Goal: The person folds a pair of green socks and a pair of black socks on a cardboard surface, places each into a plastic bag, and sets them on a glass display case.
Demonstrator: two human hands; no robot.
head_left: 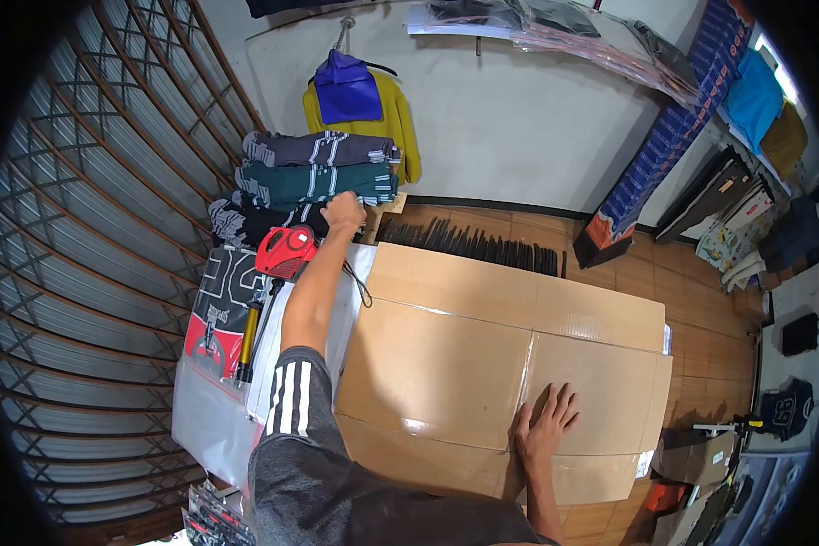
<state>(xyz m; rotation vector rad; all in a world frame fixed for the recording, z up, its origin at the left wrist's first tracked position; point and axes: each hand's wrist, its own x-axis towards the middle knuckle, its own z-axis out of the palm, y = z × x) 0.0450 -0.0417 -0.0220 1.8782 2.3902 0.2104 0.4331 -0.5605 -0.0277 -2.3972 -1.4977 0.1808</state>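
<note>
Nearest, the right hand (546, 428) lies palm down with fingers spread on a big flattened cardboard sheet (432, 364), gripping nothing. Keeping that palm flat, its pressure spread and off the taped seam, should steady the body for the long reach without denting the board.

Left of the cardboard, on a pale table (344, 314), are a bagged black-and-red garment (220, 309), a yellow-barrelled tool (248, 335) and a red device (285, 252). The left forearm passes close beside the device and over the table, so it is best held high, clear of the black cord (361, 285).

Farther on, the left hand (344, 211) is at the right end of the folded black garments (293, 217). Its fingers are curled in; whether cloth is pinched inside that grip, I cannot tell. A light hold from beneath would probably keep the folds square.

Beyond lie folded green garments (287, 185), then grey ones (305, 149), and a mustard garment (396, 136) hanging at the wall.
</note>
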